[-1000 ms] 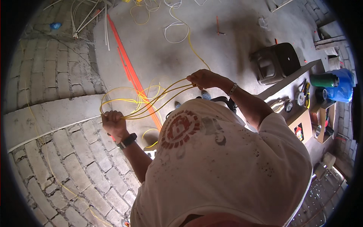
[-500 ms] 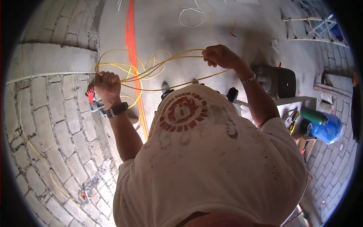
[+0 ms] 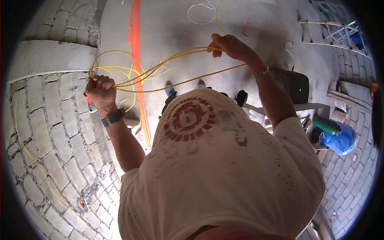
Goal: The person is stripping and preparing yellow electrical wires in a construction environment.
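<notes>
Several strands of yellow wire stretch between my two hands in front of my body. At the left, my left hand is closed in a fist round the gathered loops, and one loop arches up beyond it. My right hand, higher and to the right, has its fingers curled on the far ends of the upper strands. A lower strand runs up to my right wrist, where the forearm hides its end. Looser yellow coils hang between the hands, over orange-red conduits on the floor.
Block walls stand on both sides. White wire lies coiled on the floor ahead. A dark plastic seat, a green bottle and a blue bag are at my right. A ladder is at the far right.
My left hand has moved left and slightly down with the loops. My right hand has shifted slightly up, its fingers less tightly curled. The view has tilted a little.
</notes>
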A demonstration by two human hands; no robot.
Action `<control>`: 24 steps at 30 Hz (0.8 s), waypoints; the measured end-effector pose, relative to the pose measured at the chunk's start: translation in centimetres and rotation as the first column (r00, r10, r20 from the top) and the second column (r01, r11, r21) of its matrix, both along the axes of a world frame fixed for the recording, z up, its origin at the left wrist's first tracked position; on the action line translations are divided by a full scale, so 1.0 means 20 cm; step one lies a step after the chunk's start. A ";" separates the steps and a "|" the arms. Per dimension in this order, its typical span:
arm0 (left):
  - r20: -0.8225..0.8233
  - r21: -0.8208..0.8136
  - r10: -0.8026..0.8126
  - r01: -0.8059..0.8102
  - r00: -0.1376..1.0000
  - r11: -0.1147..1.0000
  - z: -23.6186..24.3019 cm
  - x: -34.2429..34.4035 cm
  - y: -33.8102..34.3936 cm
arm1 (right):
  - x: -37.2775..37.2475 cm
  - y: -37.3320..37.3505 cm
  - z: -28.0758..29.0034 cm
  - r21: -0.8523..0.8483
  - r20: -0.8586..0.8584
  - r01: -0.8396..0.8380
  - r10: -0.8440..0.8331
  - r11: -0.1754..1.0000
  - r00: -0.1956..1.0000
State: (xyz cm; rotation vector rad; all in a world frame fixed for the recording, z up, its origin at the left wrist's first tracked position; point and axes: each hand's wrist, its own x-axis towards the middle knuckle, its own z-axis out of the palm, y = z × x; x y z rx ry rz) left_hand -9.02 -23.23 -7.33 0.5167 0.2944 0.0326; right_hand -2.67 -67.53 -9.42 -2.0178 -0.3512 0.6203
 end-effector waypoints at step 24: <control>-0.044 0.031 -0.061 0.062 0.997 0.998 -0.07 0.07 -0.01 | 0.14 0.04 0.09 -0.131 0.116 -0.086 0.102 0.988 0.988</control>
